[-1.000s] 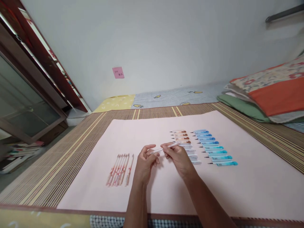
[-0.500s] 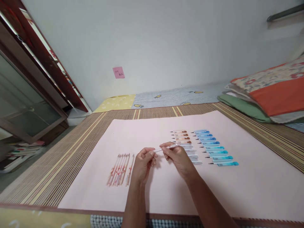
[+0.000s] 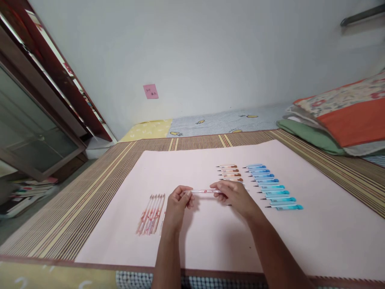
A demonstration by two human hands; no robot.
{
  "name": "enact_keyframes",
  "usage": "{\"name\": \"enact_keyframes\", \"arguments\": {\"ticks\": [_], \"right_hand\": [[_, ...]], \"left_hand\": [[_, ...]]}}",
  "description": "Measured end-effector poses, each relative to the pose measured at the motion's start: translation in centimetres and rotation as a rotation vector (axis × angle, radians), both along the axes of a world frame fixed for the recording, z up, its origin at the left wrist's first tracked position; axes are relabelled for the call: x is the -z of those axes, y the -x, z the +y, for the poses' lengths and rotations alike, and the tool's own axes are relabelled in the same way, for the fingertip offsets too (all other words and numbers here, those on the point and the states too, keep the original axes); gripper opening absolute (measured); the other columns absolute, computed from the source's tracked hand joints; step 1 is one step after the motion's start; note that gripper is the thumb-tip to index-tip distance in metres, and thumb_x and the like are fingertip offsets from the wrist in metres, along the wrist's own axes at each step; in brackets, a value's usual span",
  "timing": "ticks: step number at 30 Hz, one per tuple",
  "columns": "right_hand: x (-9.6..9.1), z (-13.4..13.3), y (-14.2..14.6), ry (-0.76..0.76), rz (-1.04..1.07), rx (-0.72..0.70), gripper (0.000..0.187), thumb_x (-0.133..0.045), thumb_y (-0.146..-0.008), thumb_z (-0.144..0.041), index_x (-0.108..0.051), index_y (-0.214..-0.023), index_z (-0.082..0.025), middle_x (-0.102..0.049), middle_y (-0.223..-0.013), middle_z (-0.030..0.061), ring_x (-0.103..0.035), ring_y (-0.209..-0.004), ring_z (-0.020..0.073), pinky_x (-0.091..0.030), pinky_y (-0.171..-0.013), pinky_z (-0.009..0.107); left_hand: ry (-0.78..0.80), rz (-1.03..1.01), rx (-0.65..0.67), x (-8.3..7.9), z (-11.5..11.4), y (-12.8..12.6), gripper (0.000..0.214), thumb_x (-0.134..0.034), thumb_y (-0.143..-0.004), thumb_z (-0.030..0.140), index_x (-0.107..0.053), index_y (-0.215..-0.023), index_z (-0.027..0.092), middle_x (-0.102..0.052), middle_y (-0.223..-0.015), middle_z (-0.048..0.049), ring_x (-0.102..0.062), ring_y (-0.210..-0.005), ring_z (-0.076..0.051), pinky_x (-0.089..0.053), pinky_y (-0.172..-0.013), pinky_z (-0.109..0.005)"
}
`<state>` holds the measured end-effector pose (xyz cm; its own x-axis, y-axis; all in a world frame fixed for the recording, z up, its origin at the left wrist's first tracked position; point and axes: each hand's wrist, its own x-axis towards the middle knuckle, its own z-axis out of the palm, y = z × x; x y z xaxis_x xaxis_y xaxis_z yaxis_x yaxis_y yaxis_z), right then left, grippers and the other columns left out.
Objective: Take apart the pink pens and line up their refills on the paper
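A slim pen [image 3: 203, 191], whitish with red marks, lies level between my hands above the pale pink sheet [image 3: 120, 241]. My left hand [image 3: 179, 199] pinches its left end. The fingers of my right hand [image 3: 233, 194] close round its other end and hide that tip. Left of my left hand, several similar pens [image 3: 150, 214] with pink and red patterns lie side by side; my left wrist partly covers one more. Beyond my right hand is a column of brown-ended pens [image 3: 230, 170], its lower part hidden by the hand.
Several blue and turquoise pens [image 3: 272, 188] lie in a column to the right. Under the sheet is a striped mat [image 3: 87, 188]. Folded cushions and cloths [image 3: 349, 124] are piled at the back right. A pink note [image 3: 150, 91] is stuck on the wall behind.
The held pen has turned from slanting up at the right to nearly level. My right hand has shifted right along it, towards its right end, covering more of the middle column.
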<state>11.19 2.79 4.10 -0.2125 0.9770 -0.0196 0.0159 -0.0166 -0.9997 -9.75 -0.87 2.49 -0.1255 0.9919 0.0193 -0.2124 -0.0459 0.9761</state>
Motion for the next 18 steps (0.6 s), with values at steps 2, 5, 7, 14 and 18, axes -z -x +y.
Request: {"name": "enact_keyframes", "arguments": {"ticks": [2, 5, 7, 14, 18], "right_hand": [[-0.7, -0.4, -0.3, -0.131, -0.209, -0.039, 0.032, -0.062, -0.087, -0.048, -0.075, -0.078, -0.020, -0.068, -0.071, 0.0024, -0.058, -0.070, 0.0177, -0.041, -0.064, 0.030], [-1.5, -1.1, -0.4, -0.299, -0.475, -0.132, 0.034, -0.053, -0.094, -0.035, -0.066, -0.066, -0.022, -0.065, -0.069, 0.0001, -0.054, -0.070, 0.0172, -0.034, -0.064, 0.030], [-1.5, -1.4, -0.2, -0.319, -0.556, -0.195, 0.033, -0.050, -0.095, -0.031, -0.066, -0.068, -0.023, -0.066, -0.071, 0.0000, -0.054, -0.068, 0.0172, -0.032, -0.063, 0.030], [-1.4, -1.6, 0.3, -0.298, -0.648, -0.165, 0.012, -0.058, -0.088, -0.024, -0.062, -0.077, -0.023, -0.069, -0.081, 0.0017, -0.059, -0.076, 0.0188, -0.036, -0.067, 0.030], [-1.6, -1.5, 0.0, -0.283, -0.694, -0.086, 0.010, -0.057, -0.081, -0.014, -0.058, -0.077, -0.023, -0.068, -0.081, 0.0011, -0.059, -0.076, 0.0183, -0.036, -0.067, 0.030]], "left_hand": [[-0.016, 0.055, 0.022, -0.1, -0.1, -0.2, 0.027, -0.079, -0.079, 0.038, -0.070, -0.093, 0.016, -0.068, -0.071, -0.0005, -0.056, -0.058, -0.010, -0.041, -0.058, -0.024], [-0.016, 0.097, 0.068, -0.4, -0.2, -0.7, 0.024, -0.078, -0.079, 0.037, -0.071, -0.091, 0.017, -0.069, -0.071, -0.0010, -0.058, -0.060, -0.012, -0.043, -0.061, -0.025], [-0.006, 0.101, 0.089, -0.5, -0.3, -1.1, 0.025, -0.078, -0.078, 0.038, -0.071, -0.090, 0.017, -0.069, -0.070, -0.0012, -0.058, -0.060, -0.013, -0.043, -0.062, -0.026], [0.087, 0.114, 0.016, 0.4, 0.2, -1.7, 0.048, -0.077, -0.074, 0.062, -0.061, -0.065, 0.017, -0.063, -0.055, -0.0007, -0.047, -0.044, -0.009, -0.034, -0.047, -0.023], [0.161, 0.104, -0.072, 0.6, 0.4, -1.6, 0.057, -0.078, -0.069, 0.070, -0.058, -0.060, 0.017, -0.058, -0.049, 0.0013, -0.041, -0.038, -0.007, -0.026, -0.042, -0.022]]}}
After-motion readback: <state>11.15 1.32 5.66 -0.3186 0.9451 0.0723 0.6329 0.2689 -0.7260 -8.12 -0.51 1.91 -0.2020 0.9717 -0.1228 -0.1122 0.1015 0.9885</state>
